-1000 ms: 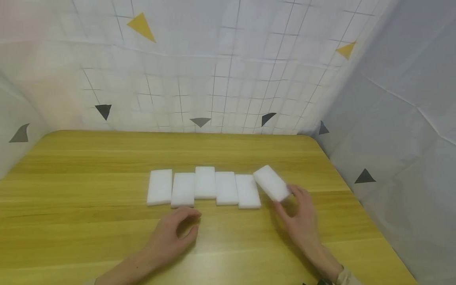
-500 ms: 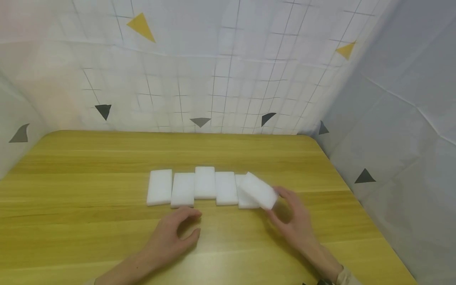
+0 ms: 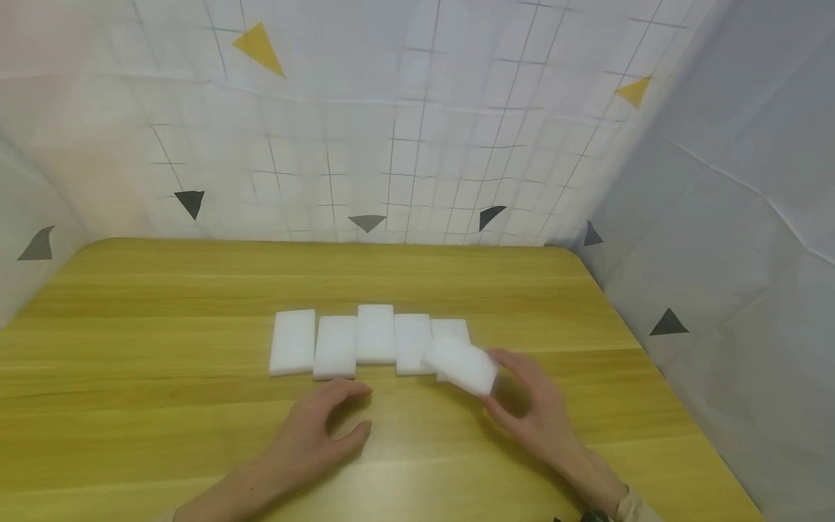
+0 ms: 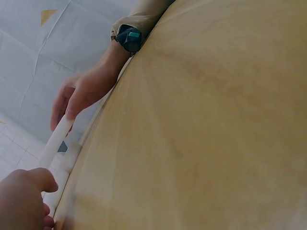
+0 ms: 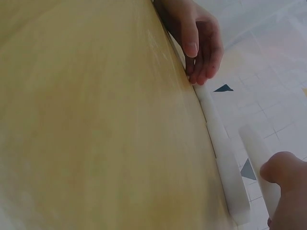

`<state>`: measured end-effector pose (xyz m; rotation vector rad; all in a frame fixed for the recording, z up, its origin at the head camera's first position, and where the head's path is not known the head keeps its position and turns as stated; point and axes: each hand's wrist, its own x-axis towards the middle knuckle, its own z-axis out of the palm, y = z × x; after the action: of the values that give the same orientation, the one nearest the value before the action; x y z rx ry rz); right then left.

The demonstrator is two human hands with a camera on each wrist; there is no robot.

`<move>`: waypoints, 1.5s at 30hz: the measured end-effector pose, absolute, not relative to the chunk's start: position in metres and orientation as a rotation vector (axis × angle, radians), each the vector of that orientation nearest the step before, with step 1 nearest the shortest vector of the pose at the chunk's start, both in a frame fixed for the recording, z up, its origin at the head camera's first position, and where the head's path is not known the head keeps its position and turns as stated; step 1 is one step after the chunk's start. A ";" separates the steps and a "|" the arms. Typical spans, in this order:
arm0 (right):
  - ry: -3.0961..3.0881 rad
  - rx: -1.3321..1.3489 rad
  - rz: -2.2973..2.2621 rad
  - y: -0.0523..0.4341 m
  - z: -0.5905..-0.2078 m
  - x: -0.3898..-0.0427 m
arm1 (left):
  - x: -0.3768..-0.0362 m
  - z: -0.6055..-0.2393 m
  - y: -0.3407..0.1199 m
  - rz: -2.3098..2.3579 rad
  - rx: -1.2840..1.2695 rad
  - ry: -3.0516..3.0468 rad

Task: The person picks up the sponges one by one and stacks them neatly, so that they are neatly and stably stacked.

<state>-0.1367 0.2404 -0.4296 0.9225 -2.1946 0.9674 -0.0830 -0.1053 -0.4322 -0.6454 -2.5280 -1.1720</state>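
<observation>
Five white foam blocks (image 3: 335,348) lie side by side in a row on the wooden table (image 3: 163,304). My right hand (image 3: 501,383) grips a sixth white block (image 3: 459,366) by its right end and holds it tilted over the front of the row's rightmost block (image 3: 450,328). My left hand (image 3: 355,409) rests on the table just in front of the row, fingers loosely curled, holding nothing. In the left wrist view the right hand (image 4: 81,93) pinches the held block (image 4: 56,139). The right wrist view shows the left hand (image 5: 199,43) beside the row (image 5: 225,158).
A tiled backdrop (image 3: 391,130) with coloured triangles stands behind the table, and a grey sheet (image 3: 730,254) hangs along its right edge. Bare wood stretches left of the row and behind it.
My right hand has carried the sixth block leftward and nearer to me, from beside the row's right end to over the rightmost block. The left hand has stayed in place.
</observation>
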 end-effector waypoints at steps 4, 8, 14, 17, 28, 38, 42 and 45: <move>-2.227 0.953 0.981 0.240 -0.429 -0.135 | -0.082 -0.432 -0.105 -1.165 -0.627 -2.553; -2.236 0.998 1.001 0.239 -0.428 -0.134 | -0.082 -0.432 -0.104 -1.166 -0.617 -2.572; -2.222 1.095 1.004 0.237 -0.427 -0.134 | -0.081 -0.432 -0.105 -1.147 -0.638 -2.574; -2.219 1.139 0.991 0.236 -0.427 -0.133 | -0.081 -0.432 -0.105 -1.142 -0.644 -2.588; -2.245 1.241 0.991 0.233 -0.428 -0.128 | -0.080 -0.431 -0.106 -1.137 -0.670 -2.635; -2.202 1.331 1.006 0.229 -0.431 -0.127 | -0.081 -0.433 -0.107 -1.111 -0.736 -2.624; -2.206 1.375 1.008 0.227 -0.430 -0.125 | -0.081 -0.435 -0.107 -1.096 -0.762 -2.617; -2.219 1.410 1.004 0.226 -0.429 -0.123 | -0.081 -0.435 -0.107 -1.087 -0.775 -2.613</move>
<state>-0.1232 0.2257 -0.4291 1.4096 -2.2194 1.0041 -0.0809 -0.1074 -0.4353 -0.7754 -2.6126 -1.0868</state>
